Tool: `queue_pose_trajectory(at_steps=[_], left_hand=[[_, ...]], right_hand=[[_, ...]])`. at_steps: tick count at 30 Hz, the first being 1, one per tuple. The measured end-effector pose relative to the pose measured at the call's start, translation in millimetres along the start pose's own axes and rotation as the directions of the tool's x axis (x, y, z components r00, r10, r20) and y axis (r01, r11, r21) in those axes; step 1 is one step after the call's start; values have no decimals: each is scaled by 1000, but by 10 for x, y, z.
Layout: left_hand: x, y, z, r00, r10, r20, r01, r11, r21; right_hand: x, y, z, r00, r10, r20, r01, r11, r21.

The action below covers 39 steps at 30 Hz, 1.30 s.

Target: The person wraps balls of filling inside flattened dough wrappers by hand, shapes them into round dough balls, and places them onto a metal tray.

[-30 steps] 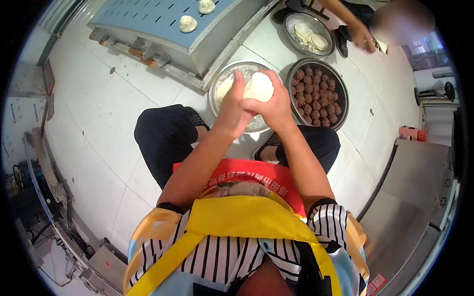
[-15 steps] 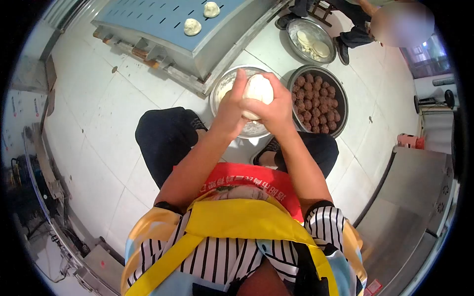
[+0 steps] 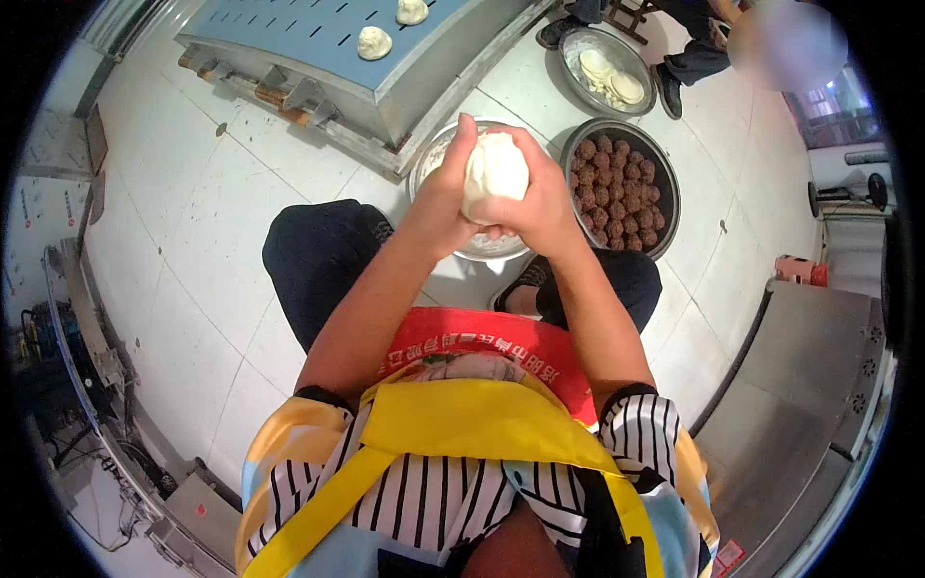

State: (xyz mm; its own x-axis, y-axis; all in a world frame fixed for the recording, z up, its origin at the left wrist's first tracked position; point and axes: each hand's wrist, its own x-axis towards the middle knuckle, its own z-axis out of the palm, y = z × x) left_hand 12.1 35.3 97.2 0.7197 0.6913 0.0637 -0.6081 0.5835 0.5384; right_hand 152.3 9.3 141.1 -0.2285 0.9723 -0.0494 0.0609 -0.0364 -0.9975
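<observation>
A pale, rounded lump of dough (image 3: 497, 171) is cupped between my two hands. My left hand (image 3: 446, 204) wraps its left side with the thumb pointing up. My right hand (image 3: 542, 200) closes round the right side, its thumb lying across the lower part of the dough. The fingers beneath are mostly hidden. Below my hands a metal bowl (image 3: 494, 252) with a floury inside rests on the floor, largely covered by them. Just right of it sits a dark-rimmed round pan (image 3: 676, 193) filled with several brown filling balls (image 3: 617, 193).
Two dough balls (image 3: 374, 42) lie on the blue slotted top (image 3: 289, 29) of a metal table at upper left. Beyond the pan, another metal bowl (image 3: 578, 91) holds flat dough rounds (image 3: 626, 88). A person's legs (image 3: 696, 60) are beside it. A steel cabinet (image 3: 790, 366) stands at right.
Both hands have shifted slightly in their grip, and the dough now shows more of its smooth upper side. The hands stay over the bowl.
</observation>
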Motion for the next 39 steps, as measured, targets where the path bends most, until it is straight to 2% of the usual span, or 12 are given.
queue_pose_trajectory(at_steps=[3,6,8,10,11,15,18,24,27,30,36,39], left_hand=[[33,-69,234,863,93,-497,-41,993,114],[-29,50,-102,999,-49,-3,49,999,-21],[-12,10,-165,1000,-29,6,29,1000,-10],[42,-96,95,898,168,-408,-89,975,204],[36,-64,163,893,179,-413,-98,972,212],[27,-55,248,883,211,-419,-119,965,234],[15,-53,218,889,224,-399,-121,956,267],[-43,-46,335,899,142,-413,-40,968,246],[-37,-81,374,910,182,-374,-103,970,222],[-48,-85,320,909,173,-378,-82,966,245],[-99,-106,561,893,112,-435,-49,987,152],[-170,-52,583,896,89,-435,-15,985,171]], right_hand=[[90,74,43,990,-91,-104,71,981,-181],[85,43,-22,1000,-21,1,21,999,-40],[31,-83,-32,995,82,51,-85,994,69],[100,139,-10,976,-208,-60,186,947,-262],[141,221,-13,930,-359,-82,292,856,-427],[58,-10,-53,994,-83,67,86,996,-35],[115,141,22,958,-273,-92,236,926,-295],[-17,-37,-22,982,-187,10,187,973,-138],[-35,51,15,827,-561,-39,402,638,-657],[-125,-120,46,882,-471,-24,465,877,-123],[-145,-85,21,901,-428,-66,360,826,-434],[-190,-144,-40,933,-345,98,352,933,-68]])
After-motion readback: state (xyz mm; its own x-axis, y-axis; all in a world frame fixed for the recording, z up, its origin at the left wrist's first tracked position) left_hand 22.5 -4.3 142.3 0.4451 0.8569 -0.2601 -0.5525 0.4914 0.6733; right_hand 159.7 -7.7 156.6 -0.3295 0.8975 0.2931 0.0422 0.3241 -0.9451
